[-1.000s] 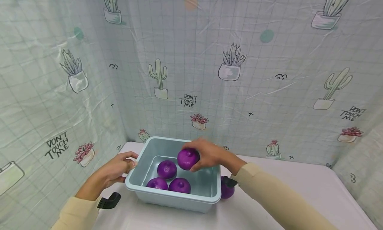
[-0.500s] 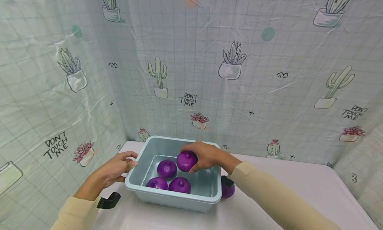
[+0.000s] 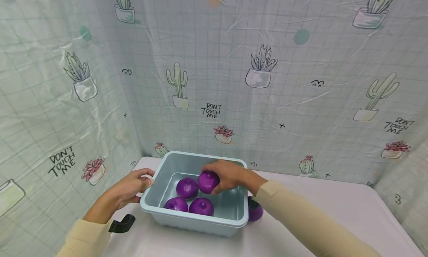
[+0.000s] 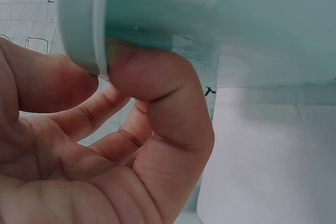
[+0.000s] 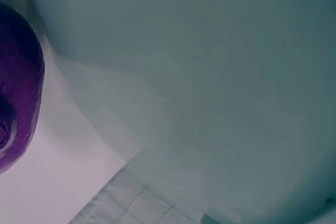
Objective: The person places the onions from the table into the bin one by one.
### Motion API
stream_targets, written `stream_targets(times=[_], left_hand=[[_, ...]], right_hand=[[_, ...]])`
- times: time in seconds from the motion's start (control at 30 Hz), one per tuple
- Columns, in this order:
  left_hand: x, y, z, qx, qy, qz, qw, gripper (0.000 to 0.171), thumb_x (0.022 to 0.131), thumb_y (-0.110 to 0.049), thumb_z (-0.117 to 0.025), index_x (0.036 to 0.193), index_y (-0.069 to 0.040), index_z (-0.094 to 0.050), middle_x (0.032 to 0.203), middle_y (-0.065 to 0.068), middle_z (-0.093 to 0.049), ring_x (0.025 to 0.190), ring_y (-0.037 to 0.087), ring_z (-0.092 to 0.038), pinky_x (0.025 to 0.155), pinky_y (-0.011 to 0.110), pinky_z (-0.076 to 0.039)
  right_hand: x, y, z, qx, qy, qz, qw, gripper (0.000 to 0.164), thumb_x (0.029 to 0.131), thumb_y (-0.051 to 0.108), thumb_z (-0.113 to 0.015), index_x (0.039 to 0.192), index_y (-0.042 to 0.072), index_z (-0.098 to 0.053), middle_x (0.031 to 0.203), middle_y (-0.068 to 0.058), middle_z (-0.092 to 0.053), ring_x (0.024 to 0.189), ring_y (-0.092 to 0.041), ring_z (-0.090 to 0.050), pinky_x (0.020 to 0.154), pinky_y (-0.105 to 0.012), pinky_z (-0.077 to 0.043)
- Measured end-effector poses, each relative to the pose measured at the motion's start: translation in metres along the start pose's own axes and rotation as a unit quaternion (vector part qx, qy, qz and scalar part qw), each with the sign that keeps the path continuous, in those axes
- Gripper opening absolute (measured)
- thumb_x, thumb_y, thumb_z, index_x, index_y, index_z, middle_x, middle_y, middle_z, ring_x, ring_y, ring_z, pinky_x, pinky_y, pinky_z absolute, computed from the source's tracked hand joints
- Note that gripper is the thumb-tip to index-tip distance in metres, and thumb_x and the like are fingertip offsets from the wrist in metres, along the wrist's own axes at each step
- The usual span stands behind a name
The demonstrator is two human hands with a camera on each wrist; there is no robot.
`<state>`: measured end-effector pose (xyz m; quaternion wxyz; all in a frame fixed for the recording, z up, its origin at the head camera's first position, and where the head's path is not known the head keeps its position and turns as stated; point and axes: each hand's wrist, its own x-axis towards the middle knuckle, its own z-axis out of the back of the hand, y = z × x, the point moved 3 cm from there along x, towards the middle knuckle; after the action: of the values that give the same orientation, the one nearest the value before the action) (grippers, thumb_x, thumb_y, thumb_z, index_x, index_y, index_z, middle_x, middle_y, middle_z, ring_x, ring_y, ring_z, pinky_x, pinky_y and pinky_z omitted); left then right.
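Observation:
A light blue plastic tub (image 3: 194, 215) stands on the table. My left hand (image 3: 133, 186) holds its left rim, thumb on one side and curled fingers on the other, close up in the left wrist view. Inside the tub, my right hand (image 3: 230, 175) grips a round purple onion (image 3: 208, 182) with a small nub on top. Beside that onion sits another onion (image 3: 187, 188). Two more lie along the near wall, one onion (image 3: 176, 204) to the left and one onion (image 3: 201, 206) to its right. The right hand itself is outside the right wrist view.
Outside the tub, against its right wall, another purple onion (image 3: 255, 211) lies on the white table (image 3: 311, 212); the right sleeve partly covers it. A cactus-print curtain (image 3: 214, 63) hangs behind the table and at both sides.
My right hand has moved slightly down and left with the onion, deeper into the tub. The left hand keeps its hold on the rim, and the other onions lie as before.

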<state>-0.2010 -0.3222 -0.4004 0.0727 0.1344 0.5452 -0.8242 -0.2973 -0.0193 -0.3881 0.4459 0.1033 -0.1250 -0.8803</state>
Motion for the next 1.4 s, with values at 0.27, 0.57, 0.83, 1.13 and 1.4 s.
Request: stream_targets(times=[0.27,0.57,0.83,1.13,1.4], left_hand=[[0.001,-0.003,-0.004,0.002,0.004,0.000,1.0000,0.035,0.107,-0.011,-0.048,0.142,-0.002,-0.048,0.126,0.021,-0.064,0.104,0.029,-0.066,0.077,0.046,-0.061],[0.002,-0.005,-0.008,0.004,0.008,-0.001,1.0000,0.036,0.107,-0.011,-0.048,0.142,-0.002,-0.047,0.126,0.021,-0.064,0.103,0.029,-0.067,0.077,0.046,-0.061],[0.002,-0.005,-0.008,0.010,0.008,0.002,0.9999,0.036,0.107,-0.011,-0.048,0.142,-0.002,-0.047,0.126,0.021,-0.064,0.103,0.028,-0.066,0.077,0.045,-0.061],[0.001,-0.006,-0.006,0.004,0.012,0.000,0.9999,0.036,0.107,-0.010,-0.047,0.142,-0.001,-0.046,0.126,0.020,-0.065,0.101,0.026,-0.067,0.077,0.045,-0.061],[-0.001,-0.004,0.000,0.003,0.013,0.002,0.9999,0.036,0.108,-0.010,-0.046,0.142,-0.001,-0.045,0.125,0.020,-0.064,0.100,0.026,-0.066,0.077,0.045,-0.061]], right_hand=[[-0.004,-0.001,-0.004,-0.001,0.013,-0.014,1.000,0.074,0.079,0.028,-0.091,0.145,0.020,-0.057,0.137,-0.005,-0.064,0.131,-0.026,-0.056,0.107,-0.043,-0.052],[-0.011,-0.006,-0.007,-0.009,0.018,-0.037,0.999,0.073,0.085,0.030,-0.087,0.149,0.020,-0.053,0.150,-0.007,-0.059,0.142,-0.028,-0.052,0.117,-0.048,-0.045],[-0.034,-0.005,0.014,0.015,-0.042,-0.026,0.999,0.060,0.091,0.029,-0.080,0.145,0.018,-0.058,0.149,-0.004,-0.061,0.138,-0.028,-0.057,0.112,-0.050,-0.049],[-0.100,-0.022,0.035,0.111,-0.160,-0.043,0.980,0.061,0.091,0.025,-0.080,0.146,0.013,-0.057,0.141,-0.011,-0.065,0.124,-0.034,-0.064,0.095,-0.048,-0.054],[-0.148,-0.062,-0.009,0.148,-0.203,-0.150,0.956,0.063,0.088,0.031,-0.083,0.143,0.013,-0.058,0.136,-0.010,-0.066,0.124,-0.033,-0.060,0.092,-0.050,-0.055]])
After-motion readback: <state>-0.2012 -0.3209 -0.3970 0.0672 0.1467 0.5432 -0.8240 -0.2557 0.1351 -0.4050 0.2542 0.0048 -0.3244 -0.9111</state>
